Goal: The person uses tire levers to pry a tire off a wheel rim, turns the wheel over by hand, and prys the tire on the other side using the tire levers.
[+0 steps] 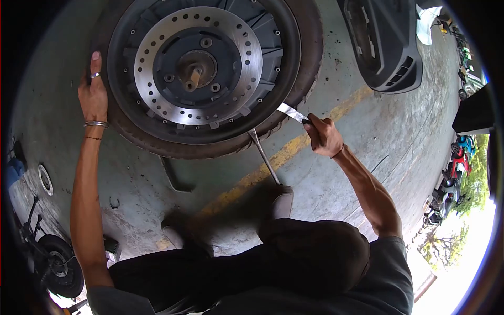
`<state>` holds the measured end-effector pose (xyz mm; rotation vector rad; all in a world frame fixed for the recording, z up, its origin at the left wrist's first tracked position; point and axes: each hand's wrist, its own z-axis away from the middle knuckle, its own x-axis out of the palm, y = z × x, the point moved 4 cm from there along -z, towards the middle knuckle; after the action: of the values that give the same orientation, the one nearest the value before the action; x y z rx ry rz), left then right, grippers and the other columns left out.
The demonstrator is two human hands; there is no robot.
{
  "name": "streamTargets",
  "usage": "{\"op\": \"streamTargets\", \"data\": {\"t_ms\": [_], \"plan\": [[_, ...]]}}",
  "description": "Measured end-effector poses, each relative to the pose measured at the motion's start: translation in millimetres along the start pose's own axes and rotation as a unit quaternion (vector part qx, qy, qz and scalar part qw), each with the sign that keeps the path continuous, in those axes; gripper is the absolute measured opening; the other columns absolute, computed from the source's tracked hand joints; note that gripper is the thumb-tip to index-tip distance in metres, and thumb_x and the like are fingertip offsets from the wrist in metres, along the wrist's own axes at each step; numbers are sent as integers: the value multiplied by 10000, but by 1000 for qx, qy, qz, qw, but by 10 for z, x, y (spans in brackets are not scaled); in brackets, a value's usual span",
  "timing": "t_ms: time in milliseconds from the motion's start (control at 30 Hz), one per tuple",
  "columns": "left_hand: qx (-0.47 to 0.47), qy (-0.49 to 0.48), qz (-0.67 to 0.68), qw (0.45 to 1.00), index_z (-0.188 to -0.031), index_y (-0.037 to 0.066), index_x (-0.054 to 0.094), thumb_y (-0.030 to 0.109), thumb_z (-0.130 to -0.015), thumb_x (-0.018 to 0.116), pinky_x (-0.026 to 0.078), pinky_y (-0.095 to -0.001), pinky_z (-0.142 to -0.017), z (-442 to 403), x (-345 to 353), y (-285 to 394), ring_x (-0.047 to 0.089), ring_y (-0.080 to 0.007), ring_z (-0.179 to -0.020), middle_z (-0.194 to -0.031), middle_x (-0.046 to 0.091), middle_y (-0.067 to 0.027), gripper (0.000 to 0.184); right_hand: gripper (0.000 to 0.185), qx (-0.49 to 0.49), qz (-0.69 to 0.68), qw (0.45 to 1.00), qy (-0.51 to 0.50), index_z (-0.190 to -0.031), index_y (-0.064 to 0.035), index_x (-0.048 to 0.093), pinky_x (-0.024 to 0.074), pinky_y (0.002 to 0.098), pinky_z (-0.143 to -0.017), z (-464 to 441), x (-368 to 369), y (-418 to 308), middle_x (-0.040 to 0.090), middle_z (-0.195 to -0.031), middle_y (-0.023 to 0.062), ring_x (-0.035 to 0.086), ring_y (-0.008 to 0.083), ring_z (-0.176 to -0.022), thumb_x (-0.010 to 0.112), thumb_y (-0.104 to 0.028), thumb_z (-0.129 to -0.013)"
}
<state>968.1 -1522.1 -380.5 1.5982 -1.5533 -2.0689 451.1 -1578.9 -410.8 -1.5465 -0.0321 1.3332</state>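
A wheel with a black rim (205, 135) and a perforated brake disc (146, 79) lies at the top centre, its tyre (173, 149) around the rim. My right hand (326, 137) is closed around the dark end of a flat metal lever (292, 112), whose tip meets the rim edge at the lower right. A second metal lever (265, 158) is wedged at the rim's lower edge, its other end at my shoe (283, 199). My left hand (94, 97) rests against the tyre's left side, with a finger stretched upward; its other fingers are hidden.
A dark plastic panel (404, 73) lies at the upper right. A yellow line (236, 191) crosses the floor. At the lower left are a small wheel (58, 265) and a pale ring (45, 179). Parked motorbikes (459, 165) stand far right.
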Motion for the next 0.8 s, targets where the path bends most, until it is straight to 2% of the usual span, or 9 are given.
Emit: {"op": "streamTargets", "data": {"t_ms": [67, 200, 267, 333, 367, 467, 500, 600, 800], "plan": [[-7, -11, 19, 1000, -1210, -121, 562, 690, -867, 493, 360, -364, -1030, 11, 45, -7, 538, -385, -1175, -1234, 580, -295, 884, 98, -15, 1, 1000, -8, -802, 3, 474, 352, 419, -402, -84, 25, 119, 459, -491, 167, 489, 381, -405, 547, -17, -865], [-9, -21, 24, 999, -1225, -119, 550, 705, -864, 478, 356, -360, -1033, -16, 17, -19, 530, -383, -1185, -1245, 574, -292, 902, 87, -125, 5, 992, 0, -796, -3, 480, 349, 423, -404, -286, 98, 342, 449, -490, 164, 494, 382, -415, 550, -7, -848], [-32, -49, 15, 998, -1287, -102, 509, 722, -853, 470, 337, -380, -1063, 64, 105, -237, 480, -412, -1251, -1314, 524, -297, 932, 90, -64, -16, 998, -24, -801, -1, 510, 378, 451, -447, -267, 80, 332, 478, -508, 178, 526, 408, -488, 564, -42, -861], [-2, -19, -1, 1000, -1357, -82, 446, 753, -828, 460, 311, -415, -1100, 7, -7, -38, 385, -438, -1330, -1398, 439, -299, 988, 88, -29, -11, 1000, 4, -807, -11, 527, 385, 468, -474, -83, -33, 114, 506, -533, 187, 522, 416, -500, 577, -52, -865], [2, -10, -5, 1000, -1344, -94, 453, 781, -811, 447, 321, -416, -1094, -5, -3, -27, 408, -441, -1311, -1374, 466, -298, 1025, 165, 44, 10, 999, -12, -802, -13, 561, 422, 488, -554, 14, -127, -62, 557, -608, 212, 557, 428, -590, 548, -138, -908], [-16, -38, -17, 999, -1320, -81, 488, 798, -801, 432, 347, -429, -1072, 137, -126, 237, 445, -462, -1269, -1322, 502, -318, 1022, 309, 216, 89, 971, -44, -827, -6, 604, 451, 494, -648, 367, -282, -419, 610, -715, 238, 586, 436, -708, 493, -266, -953], [15, -3, -28, 1000, -1286, -56, 530, 800, -798, 431, 374, -451, -1038, 23, -62, 54, 484, -479, -1218, -1264, 535, -335, 990, 401, 299, 54, 950, -80, -861, -11, 641, 457, 499, -723, 504, -412, -571, 640, -816, 252, 596, 441, -807, 447, -344, -972], [-42, -81, -21, 996, -1311, -85, 501, 800, -811, 410, 336, -429, -1083, 141, -160, 262, 453, -444, -1269, -1340, 506, -289, 1020, 377, 311, 101, 945, 5, -885, -21, 656, 459, 496, -726, 760, -749, -780, 650, -832, 242, 602, 436, -805, 466, -336, -968], [8, -19, -16, 1000, -1312, -41, 519, 798, -792, 442, 372, -454, -1054, 48, -92, 123, 480, -468, -1232, -1289, 541, -298, 990, 324, 227, 150, 955, 119, -925, -52, 655, 471, 497, -728, 532, -753, -891, 649, -827, 217, 613, 433, -809, 472, -317, -960]]}}
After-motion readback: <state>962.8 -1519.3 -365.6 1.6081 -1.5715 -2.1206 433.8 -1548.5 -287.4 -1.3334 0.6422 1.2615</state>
